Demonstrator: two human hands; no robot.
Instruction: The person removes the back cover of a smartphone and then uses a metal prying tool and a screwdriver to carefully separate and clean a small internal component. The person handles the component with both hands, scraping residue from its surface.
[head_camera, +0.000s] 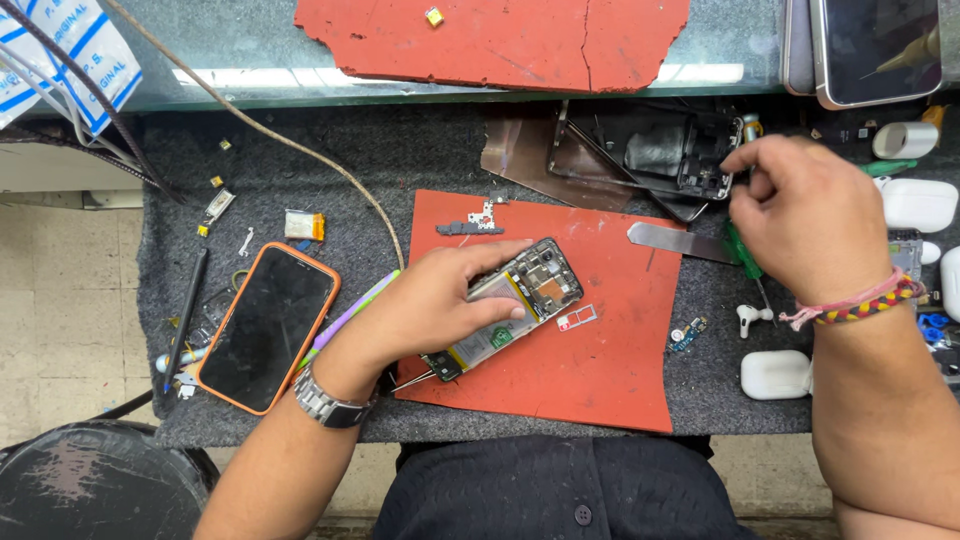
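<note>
Down on the red mat (600, 370), the left hand (435, 300) clamps an opened phone (520, 300) flat, its top end pointing to two o'clock. At two o'clock from it, the right hand (805, 220) pinches at a dismantled back cover (680, 155), with a green screwdriver (742, 255) under its palm.

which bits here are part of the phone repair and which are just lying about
In use: opened phone under left hand; red mat; right hand at the dismantled phone frame.

Lying about: orange-cased phone; white earbud case; metal spudger.
</note>
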